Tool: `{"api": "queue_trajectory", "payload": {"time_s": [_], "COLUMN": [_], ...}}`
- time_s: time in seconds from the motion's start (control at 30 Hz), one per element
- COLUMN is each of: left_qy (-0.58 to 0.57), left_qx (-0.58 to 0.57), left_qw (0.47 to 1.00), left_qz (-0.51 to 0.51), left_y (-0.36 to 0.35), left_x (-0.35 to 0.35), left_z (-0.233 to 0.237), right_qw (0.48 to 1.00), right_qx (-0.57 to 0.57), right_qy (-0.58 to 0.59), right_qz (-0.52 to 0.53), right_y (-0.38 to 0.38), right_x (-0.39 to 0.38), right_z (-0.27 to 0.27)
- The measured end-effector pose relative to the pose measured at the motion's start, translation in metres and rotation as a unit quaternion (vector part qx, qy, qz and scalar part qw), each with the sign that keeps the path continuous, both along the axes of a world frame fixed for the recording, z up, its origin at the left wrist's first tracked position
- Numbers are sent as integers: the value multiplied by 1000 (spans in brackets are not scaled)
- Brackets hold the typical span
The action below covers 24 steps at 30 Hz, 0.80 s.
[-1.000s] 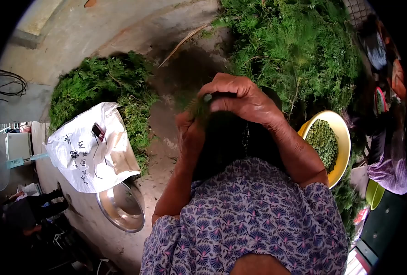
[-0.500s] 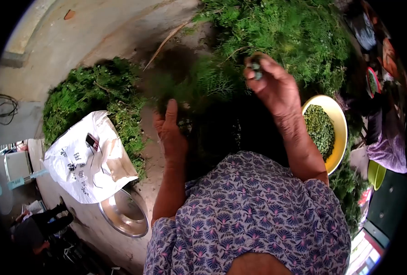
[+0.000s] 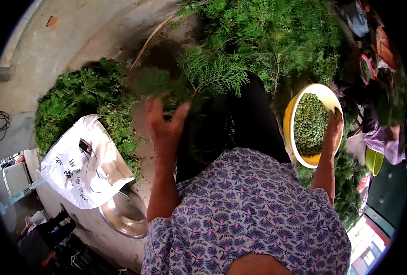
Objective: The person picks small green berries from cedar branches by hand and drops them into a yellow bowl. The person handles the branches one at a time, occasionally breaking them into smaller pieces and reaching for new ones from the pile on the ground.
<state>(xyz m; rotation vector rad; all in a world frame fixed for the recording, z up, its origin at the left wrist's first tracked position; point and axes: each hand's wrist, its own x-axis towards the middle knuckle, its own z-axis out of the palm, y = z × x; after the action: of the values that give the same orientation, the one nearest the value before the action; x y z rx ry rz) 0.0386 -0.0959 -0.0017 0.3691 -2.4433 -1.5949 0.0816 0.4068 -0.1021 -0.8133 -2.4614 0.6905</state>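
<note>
My left hand [image 3: 163, 123] is closed around the lower stem of a green cypress sprig [image 3: 215, 75], with thumb and forefinger uppermost. The sprig's flat fronds spread above my dark trousers; more foliage beyond my fingers is blurred. At the right, my right hand [image 3: 334, 126] reaches over the rim of a yellow bowl [image 3: 288, 120], fingers stretched out and in shadow against its inner wall. Small round green cypress cones [image 3: 311, 123] fill much of the bowl. Nothing shows between those fingers.
A large heap of cypress branches [image 3: 276, 39] lies ahead, and a smaller heap [image 3: 82, 91] at the left. A white sack [image 3: 82, 169] with a phone [image 3: 85, 146] on it overlaps a steel basin [image 3: 116, 220]. Another person's purple sleeve [image 3: 384, 137] shows at the right.
My right hand has moved right and down from the branch heap to the bowl; the green cones pinched in it no longer show. My left hand shifted slightly left with the sprig.
</note>
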Motion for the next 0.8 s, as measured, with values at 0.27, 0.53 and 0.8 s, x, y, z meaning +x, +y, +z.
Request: {"api": "queue_trajectory", "payload": {"time_s": [0.27,0.53,0.8], "left_qy": [-104,-106,-109], "left_qx": [296,465,513], "left_qw": [947,879,851], "left_qz": [-69,-23,-32], "left_y": [4,2,2], "left_x": [0,8,14], "left_z": [-12,-13,-14], "right_qw": [866,735,770], "right_qx": [-312,-472,-198], "right_qy": [-3,-152,36], "right_qz": [391,462,605], "right_y": [-256,-324,-334], "right_x": [-59,-65,-64], "right_z": [99,96,78]}}
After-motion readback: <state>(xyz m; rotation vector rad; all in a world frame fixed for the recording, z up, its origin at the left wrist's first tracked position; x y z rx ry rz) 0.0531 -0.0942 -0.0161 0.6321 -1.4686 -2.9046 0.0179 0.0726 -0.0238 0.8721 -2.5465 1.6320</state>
